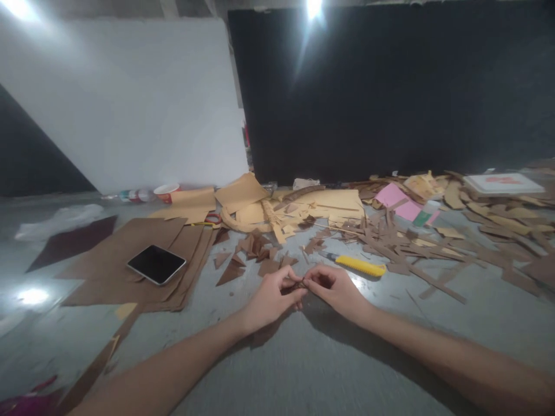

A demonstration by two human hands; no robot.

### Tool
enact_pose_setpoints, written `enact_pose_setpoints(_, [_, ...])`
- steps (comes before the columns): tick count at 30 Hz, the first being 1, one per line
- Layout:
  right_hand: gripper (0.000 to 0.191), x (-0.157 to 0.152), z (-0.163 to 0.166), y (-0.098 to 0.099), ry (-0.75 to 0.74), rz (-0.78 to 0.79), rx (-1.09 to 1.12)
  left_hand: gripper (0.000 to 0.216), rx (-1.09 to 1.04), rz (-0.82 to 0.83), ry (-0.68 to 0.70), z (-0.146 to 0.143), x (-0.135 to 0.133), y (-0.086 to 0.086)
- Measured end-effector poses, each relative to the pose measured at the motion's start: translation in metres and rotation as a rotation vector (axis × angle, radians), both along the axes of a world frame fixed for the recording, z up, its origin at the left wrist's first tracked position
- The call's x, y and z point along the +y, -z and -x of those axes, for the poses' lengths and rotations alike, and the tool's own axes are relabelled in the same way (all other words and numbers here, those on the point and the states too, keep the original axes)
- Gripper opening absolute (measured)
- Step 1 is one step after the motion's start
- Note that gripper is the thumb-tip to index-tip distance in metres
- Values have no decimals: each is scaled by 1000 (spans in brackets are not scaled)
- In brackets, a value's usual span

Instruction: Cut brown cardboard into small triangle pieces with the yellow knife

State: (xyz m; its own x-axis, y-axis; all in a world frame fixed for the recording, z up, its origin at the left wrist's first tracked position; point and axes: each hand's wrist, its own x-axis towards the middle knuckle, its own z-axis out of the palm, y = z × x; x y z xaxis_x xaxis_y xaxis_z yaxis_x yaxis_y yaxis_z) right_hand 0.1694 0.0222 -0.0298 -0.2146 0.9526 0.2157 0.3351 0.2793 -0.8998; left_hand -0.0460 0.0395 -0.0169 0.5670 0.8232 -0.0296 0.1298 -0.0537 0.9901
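Close together over the grey tabletop (pixel 312 370), my left hand (pixel 273 296) and my right hand (pixel 340 293) pinch a small brown piece of paper (pixel 300 284) between their fingertips. Fingers cover most of it, so its shape is hard to make out. Beyond my right hand lies a yellow utility knife (pixel 362 266). Several folded and cut brown paper pieces (pixel 232 271) are scattered just past my left hand. Part of another brown scrap (pixel 265 335) shows beneath my left wrist.
To the left, a black-screened phone (pixel 156 264) rests on stacked brown sheets (pixel 99 292). Scissors (pixel 212 220), yellow paper (pixel 240 193), a paper cup (pixel 167 192) and a plastic bottle (pixel 137 196) lie farther back. Brown strips (pixel 437 283), pink paper (pixel 396 201) and a white box (pixel 505 184) occupy the right.
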Motion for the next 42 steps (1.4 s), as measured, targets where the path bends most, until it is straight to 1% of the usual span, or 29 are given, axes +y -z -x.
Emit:
enact_pose_setpoints(2, [34,-1,-1,-2,-39,-32,-19,31,-4,2,2,0,0,0])
enact_pose_setpoints(4, [37,-2,-3,-4,-85,-23,-39,32,-18,9,2,0,0,1])
enact_pose_setpoints(7, [41,-2,-4,-6,-171,81,-20,36,-36,16,7,0,0,3])
enact_pose_setpoints(9, [42,-2,-4,-6,-186,115,2,36,-32,9,6,0,0,3])
enact_pose_setpoints(11, [41,-3,-4,-4,-127,68,-8,36,-28,13,2,0,0,3])
enact_pose_setpoints(14, [37,-6,-3,-4,-8,-70,-61,36,-31,32,-2,-1,0,2])
enact_pose_setpoints(16, [35,-8,-4,-6,1,-134,-77,37,-35,34,-1,-1,0,2])
enact_pose_setpoints(19, [36,-10,-5,-8,-32,-165,-60,40,-53,39,-8,-1,1,2])
enact_pose_setpoints(21, [39,-9,-7,-9,-15,-161,-37,42,-70,46,-24,0,3,2])
enact_pose_setpoints(23, [41,-7,-8,-7,31,-138,-13,46,-77,31,-43,1,5,0])
enact_pose_setpoints(26, [44,-4,-9,-2,84,-55,24,50,-71,-6,-62,2,8,-3])
enact_pose_setpoints(28, [46,-1,-9,2,89,-1,54,50,-79,-21,-87,2,9,-4])
enact_pose_setpoints(31, [47,1,-9,6,79,36,84,52,-108,-35,-154,2,12,-6])
enact_pose_setpoints(33, [48,1,-9,7,69,43,90,54,-128,1,-162,2,13,-7])
enact_pose_setpoints(36, [46,0,-9,4,48,42,84,59,-143,93,-107,4,14,-9])
enact_pose_setpoints(38, [41,-1,-9,2,32,30,63,61,-137,138,-43,6,14,-11])
enact_pose_setpoints(42, [28,-5,-6,-1,-23,-82,12,68,-117,153,104,9,12,-9])
